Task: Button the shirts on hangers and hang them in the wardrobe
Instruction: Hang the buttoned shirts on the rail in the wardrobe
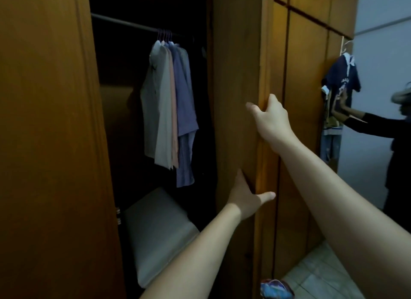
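Curled round the free edge of the right door, the fingers of the right hand are hidden behind the wood, while its thumb is laid on the inner face; the edge is held between them. Lower on the same edge, the left hand is pressed flat against the inner face, fingers straight and pointing to 12 o'clock, thumb spread across the edge toward 3 o'clock. Nothing is clasped by it.

Inside the dark wardrobe, at 10 o'clock from the hands, the shirts are seen hanging in a tight bunch from purple hangers on the rail. Grey, off-white, peach and blue cloth can be told apart; their exact number cannot be counted, nor can it be told whether they are buttoned. Below them, toward 6 o'clock, a pale grey padded block is set on the wardrobe floor. The left door is swung open at 9 o'clock.

At 3 o'clock, a navy shirt is hung from a white hook on the wardrobe's end, and it is touched by another person's dark-sleeved arm. Pale floor tiles are seen at 5 o'clock.
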